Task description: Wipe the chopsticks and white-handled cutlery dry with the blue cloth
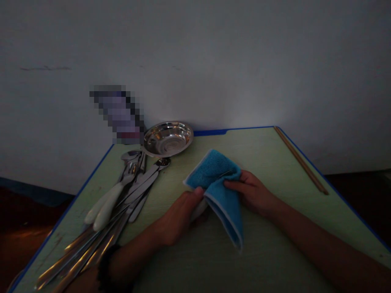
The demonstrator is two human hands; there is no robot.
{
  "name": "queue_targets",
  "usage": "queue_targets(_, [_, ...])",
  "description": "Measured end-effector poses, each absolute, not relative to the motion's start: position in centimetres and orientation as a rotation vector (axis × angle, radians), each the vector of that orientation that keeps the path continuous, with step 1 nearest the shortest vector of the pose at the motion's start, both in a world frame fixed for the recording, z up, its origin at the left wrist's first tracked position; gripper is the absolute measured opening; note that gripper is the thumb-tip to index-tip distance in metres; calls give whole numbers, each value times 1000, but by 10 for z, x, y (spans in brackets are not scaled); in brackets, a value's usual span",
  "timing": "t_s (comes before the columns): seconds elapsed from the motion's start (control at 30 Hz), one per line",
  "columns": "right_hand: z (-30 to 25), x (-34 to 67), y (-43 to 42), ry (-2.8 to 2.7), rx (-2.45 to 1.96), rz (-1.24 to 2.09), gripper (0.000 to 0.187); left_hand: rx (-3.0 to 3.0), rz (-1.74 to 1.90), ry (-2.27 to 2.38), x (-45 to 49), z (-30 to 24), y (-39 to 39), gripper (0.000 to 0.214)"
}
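My left hand (pixel 180 215) is closed around the white handle (pixel 199 209) of a piece of cutlery. A folded blue cloth (pixel 210 167) with a pale border covers most of its far end, so I cannot tell which kind it is. A thin metal edge shows in the cloth's fold. My right hand (pixel 255 193) pinches the cloth from the right side, around that metal part. One corner of the cloth hangs down between the hands, above the table.
Left of my left hand lies a pile of cutlery, with white-handled pieces (pixel 105 205), spoons (pixel 130 155) and knives (pixel 142 187). A shiny metal bowl (pixel 148 151) stands behind it. Wooden chopsticks (pixel 301 158) lie along the right edge of the green table (pixel 262 150). A wall rises behind.
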State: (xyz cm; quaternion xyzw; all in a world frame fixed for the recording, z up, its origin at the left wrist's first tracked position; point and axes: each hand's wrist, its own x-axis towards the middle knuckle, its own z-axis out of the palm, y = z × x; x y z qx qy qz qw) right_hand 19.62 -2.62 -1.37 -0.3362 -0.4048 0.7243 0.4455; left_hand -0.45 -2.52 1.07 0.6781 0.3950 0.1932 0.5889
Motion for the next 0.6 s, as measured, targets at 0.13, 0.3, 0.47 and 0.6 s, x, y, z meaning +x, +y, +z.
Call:
queue_targets(0.13, [-13,198,-27,-1057,-908,1741,21,1664,396,912,4,17,-26,38])
queue_targets(0.3, [-6,195,-28,-1187,-1064,1624,22,1791,353,897,9,21,-28,33])
queue_targets(0.47, [-4,193,-30,-1251,-1174,1520,22,1792,361,882,9,20,-29,33])
queue_targets(0.6, [-4,192,-32,-1303,-1221,1438,28,1766,376,868,9,20,-28,34])
